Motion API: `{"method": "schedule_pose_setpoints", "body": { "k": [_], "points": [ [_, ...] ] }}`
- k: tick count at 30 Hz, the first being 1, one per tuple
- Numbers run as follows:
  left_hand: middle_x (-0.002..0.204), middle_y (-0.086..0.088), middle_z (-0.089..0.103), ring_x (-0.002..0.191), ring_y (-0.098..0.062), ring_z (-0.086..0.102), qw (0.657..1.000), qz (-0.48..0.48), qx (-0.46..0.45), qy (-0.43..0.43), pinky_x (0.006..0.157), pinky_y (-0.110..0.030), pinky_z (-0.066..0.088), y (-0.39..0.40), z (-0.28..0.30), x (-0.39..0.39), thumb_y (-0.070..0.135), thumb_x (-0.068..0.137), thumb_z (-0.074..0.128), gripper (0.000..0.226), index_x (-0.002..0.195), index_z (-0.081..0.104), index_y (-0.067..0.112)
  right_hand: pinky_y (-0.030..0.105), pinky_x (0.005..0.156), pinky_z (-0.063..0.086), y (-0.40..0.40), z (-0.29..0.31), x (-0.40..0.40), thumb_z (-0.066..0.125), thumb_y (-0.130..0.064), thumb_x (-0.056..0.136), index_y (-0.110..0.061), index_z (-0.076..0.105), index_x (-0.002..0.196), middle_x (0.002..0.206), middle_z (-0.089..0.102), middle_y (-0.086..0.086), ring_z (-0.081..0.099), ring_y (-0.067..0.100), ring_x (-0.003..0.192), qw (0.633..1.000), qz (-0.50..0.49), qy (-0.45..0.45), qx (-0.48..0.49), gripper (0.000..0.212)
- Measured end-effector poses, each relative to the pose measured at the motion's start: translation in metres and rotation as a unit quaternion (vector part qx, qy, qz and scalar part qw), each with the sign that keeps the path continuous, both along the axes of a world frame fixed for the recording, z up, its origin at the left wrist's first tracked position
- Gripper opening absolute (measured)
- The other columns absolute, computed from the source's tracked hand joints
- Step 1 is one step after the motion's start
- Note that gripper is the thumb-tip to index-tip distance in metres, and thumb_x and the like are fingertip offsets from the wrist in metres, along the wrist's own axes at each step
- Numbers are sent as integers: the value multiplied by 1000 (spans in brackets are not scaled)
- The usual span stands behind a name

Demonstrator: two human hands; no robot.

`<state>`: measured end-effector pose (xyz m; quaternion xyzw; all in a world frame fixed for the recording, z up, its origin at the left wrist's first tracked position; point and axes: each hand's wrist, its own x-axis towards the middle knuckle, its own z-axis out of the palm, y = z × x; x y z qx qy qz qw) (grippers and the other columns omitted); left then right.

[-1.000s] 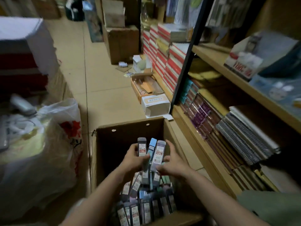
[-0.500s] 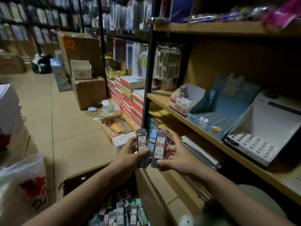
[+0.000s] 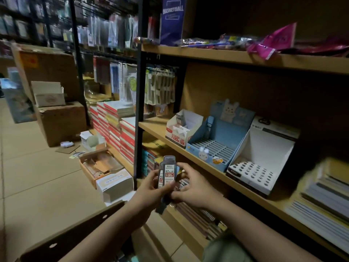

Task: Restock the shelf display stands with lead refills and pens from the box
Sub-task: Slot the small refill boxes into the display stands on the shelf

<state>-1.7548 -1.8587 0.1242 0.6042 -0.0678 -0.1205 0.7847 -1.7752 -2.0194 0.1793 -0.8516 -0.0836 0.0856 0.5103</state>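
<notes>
"BASKETBALL" on blue box (image 3: 172,19); "0.7" on refill case (image 3: 169,173).

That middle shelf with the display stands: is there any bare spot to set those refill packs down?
The middle shelf is bare at its left end, between the black post and the red-and-white stand. The blue stand and white stand sit nearly empty. Rightward it is crowded: the stands sit side by side, then stacked notebooks.

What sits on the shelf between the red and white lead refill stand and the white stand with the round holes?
In the head view, the blue display stand with the rabbit backing sits between the red-and-white stand and the white holed stand. Its slotted tray looks empty.
</notes>
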Motion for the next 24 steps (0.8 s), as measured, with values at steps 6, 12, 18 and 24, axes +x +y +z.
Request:
{"method": "schedule_pose_setpoints", "body": {
  "k": [6, 12, 18, 24],
  "points": [
    [109, -3, 72, 98, -23, 71, 999, -42, -27, 1, 67, -33, 58, -3, 11, 16, 18, 84, 70, 43, 122, 55, 27, 24, 69, 58, -15, 9, 9, 61, -17, 94, -21, 59, 125, 116, 63, 7, 72, 15, 89, 990, -85, 11, 114, 31],
    [100, -2, 73, 97, -24, 71, 996, -48, -77, 21, 74, -45, 59, -10, 14, 32, 17, 86, 65, 36, 120, 58, 27, 28, 67, 59, -22, 11, 34, 61, -11, 94, -12, 63, 104, 96, 70, 13, 74, 19, 80, 982, -146, -23, 114, 10],
    [102, -8, 72, 86, -21, 69, 995, 1, -103, 19, 66, -34, 57, 14, 6, 57, 10, 91, 58, 40, 127, 54, 25, 21, 63, 58, -76, 76, 71, 62, -19, 94, -17, 61, 104, 88, 67, -2, 72, 10, 69, 944, -242, -222, -45, 10],
    [99, -8, 70, 75, -17, 66, 994, -30, -81, 67, 66, -36, 56, 6, -4, 67, 13, 97, 54, 37, 115, 57, 45, 11, 59, 50, -102, 109, 121, 62, -19, 94, -15, 57, 100, 92, 64, 2, 64, 6, 71, 862, -280, -341, -249, 9]
  ]
}}
